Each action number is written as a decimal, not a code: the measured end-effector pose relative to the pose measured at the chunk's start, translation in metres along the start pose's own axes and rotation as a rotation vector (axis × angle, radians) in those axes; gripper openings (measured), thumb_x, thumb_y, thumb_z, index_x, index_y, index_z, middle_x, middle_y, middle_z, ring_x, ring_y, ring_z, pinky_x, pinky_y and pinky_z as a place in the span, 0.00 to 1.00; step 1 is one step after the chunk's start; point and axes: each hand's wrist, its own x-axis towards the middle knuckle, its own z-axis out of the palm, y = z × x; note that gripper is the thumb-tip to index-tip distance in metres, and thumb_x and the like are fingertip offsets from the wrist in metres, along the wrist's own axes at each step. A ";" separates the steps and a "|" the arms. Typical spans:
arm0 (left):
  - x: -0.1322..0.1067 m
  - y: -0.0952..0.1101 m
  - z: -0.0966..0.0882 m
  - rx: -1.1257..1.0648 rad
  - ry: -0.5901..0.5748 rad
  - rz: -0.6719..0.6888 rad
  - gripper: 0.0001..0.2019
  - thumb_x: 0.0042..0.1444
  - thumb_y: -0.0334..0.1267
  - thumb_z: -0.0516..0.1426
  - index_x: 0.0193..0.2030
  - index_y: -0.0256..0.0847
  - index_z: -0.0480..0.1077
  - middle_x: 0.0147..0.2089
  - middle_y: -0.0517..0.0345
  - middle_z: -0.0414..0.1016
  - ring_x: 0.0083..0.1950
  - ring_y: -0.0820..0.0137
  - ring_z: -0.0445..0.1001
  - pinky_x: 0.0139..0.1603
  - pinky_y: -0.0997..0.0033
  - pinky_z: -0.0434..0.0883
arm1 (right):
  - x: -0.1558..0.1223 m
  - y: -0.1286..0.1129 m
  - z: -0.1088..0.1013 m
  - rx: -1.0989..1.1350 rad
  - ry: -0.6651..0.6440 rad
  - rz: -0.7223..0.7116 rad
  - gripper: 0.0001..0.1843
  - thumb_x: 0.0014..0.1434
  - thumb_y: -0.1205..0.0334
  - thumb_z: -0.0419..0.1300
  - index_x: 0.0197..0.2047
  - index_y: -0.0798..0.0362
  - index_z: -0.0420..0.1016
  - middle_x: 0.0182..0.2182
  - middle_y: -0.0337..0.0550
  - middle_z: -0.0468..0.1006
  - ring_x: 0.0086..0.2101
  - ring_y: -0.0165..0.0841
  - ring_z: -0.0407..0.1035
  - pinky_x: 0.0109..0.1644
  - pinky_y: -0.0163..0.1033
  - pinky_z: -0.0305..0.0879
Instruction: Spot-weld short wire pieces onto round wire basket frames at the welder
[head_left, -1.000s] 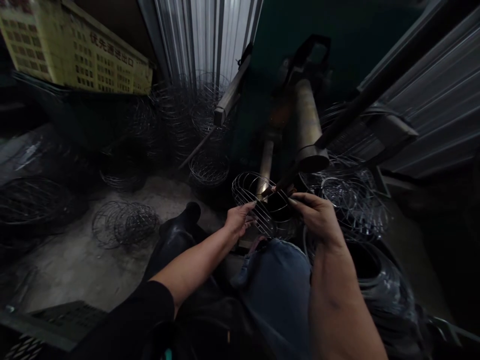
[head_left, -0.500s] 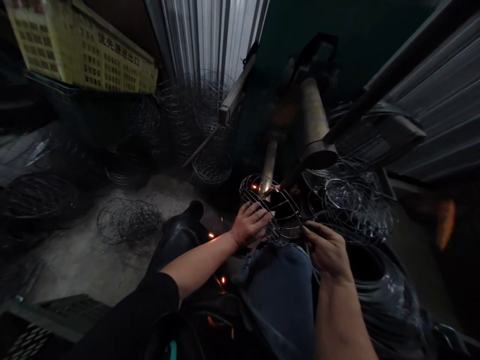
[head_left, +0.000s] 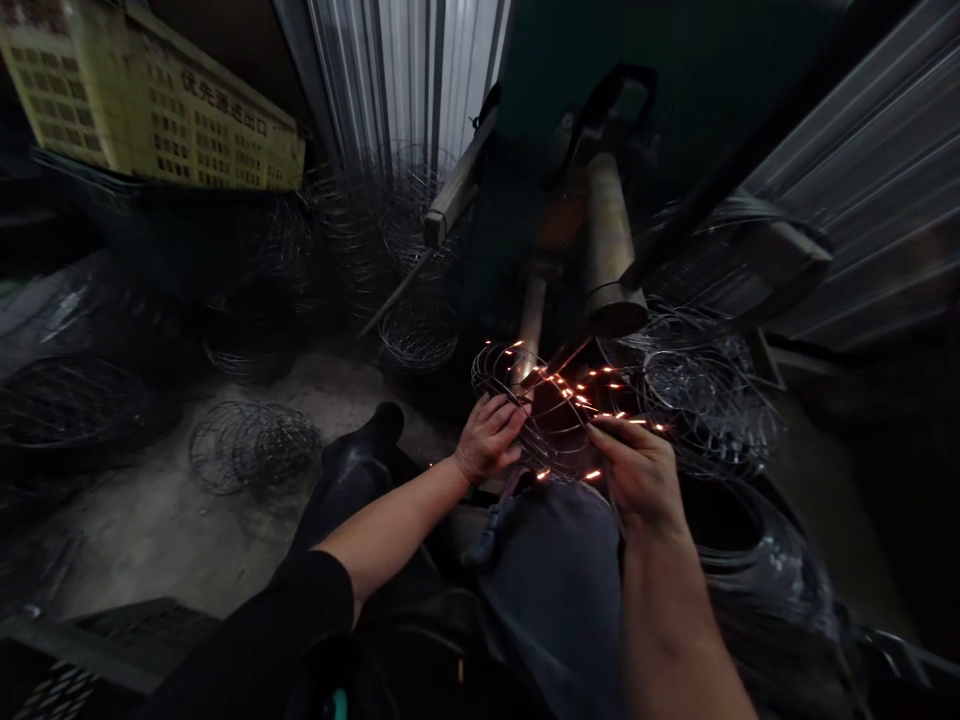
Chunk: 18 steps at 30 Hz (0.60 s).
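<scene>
A round wire basket (head_left: 541,437) of thin metal rings and ribs is above my knee, between my hands. My left hand (head_left: 491,438) grips its near left side, fingers curled on the wires. My right hand (head_left: 639,468) pinches wire at the basket's right side with thumb and forefinger; the fingertips partly hide the wire. A slim metal electrode rod (head_left: 531,320) of a welding machine reaches down into the basket. Bright orange sparks (head_left: 577,392) fly from its tip across the basket toward my right hand.
Above the basket is a thick metal cylinder (head_left: 611,235) on the green machine (head_left: 517,130). Wire baskets (head_left: 690,385) are heaped at right, above a wire coil (head_left: 787,570). More wire baskets (head_left: 255,445) lie on the floor at left. A yellow crate (head_left: 210,125) stands upper left.
A burst of sparks now sprays rightward from the electrode tip. My left fingers have curled more around the wires. The view has shifted slightly, and both hands appear a little farther left.
</scene>
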 end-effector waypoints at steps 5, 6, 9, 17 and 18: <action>0.000 0.002 -0.001 -0.052 0.127 0.117 0.28 0.58 0.41 0.57 0.65 0.36 0.60 0.53 0.44 0.72 0.59 0.57 0.66 0.61 0.50 0.66 | -0.010 -0.020 0.007 -0.181 -0.057 -0.014 0.18 0.36 0.53 0.74 0.31 0.53 0.82 0.25 0.40 0.79 0.26 0.33 0.71 0.30 0.38 0.68; 0.000 0.003 -0.003 -0.065 0.153 0.123 0.30 0.59 0.42 0.57 0.66 0.35 0.58 0.53 0.43 0.72 0.58 0.57 0.67 0.60 0.51 0.68 | -0.008 -0.024 0.011 -0.246 -0.081 -0.047 0.17 0.37 0.53 0.74 0.31 0.53 0.82 0.26 0.41 0.80 0.27 0.34 0.72 0.31 0.38 0.68; 0.001 0.001 -0.005 -0.079 0.196 0.070 0.32 0.59 0.47 0.57 0.67 0.35 0.57 0.53 0.41 0.71 0.57 0.56 0.67 0.58 0.51 0.69 | 0.006 -0.034 0.023 -0.367 -0.134 -0.120 0.18 0.39 0.52 0.72 0.33 0.54 0.83 0.29 0.43 0.81 0.32 0.37 0.74 0.36 0.40 0.69; 0.005 -0.003 0.001 -0.139 0.197 -0.047 0.34 0.56 0.53 0.57 0.64 0.33 0.61 0.54 0.40 0.70 0.55 0.57 0.69 0.57 0.53 0.69 | 0.034 -0.046 0.051 -0.427 -0.159 -0.099 0.22 0.36 0.48 0.72 0.31 0.56 0.83 0.28 0.46 0.81 0.29 0.37 0.74 0.32 0.39 0.68; 0.005 -0.002 0.002 -0.139 0.196 -0.042 0.33 0.56 0.51 0.57 0.63 0.32 0.62 0.53 0.39 0.71 0.55 0.57 0.69 0.57 0.53 0.69 | 0.033 -0.047 0.049 -0.437 -0.155 -0.111 0.22 0.36 0.48 0.72 0.32 0.56 0.82 0.28 0.46 0.81 0.29 0.37 0.73 0.32 0.38 0.68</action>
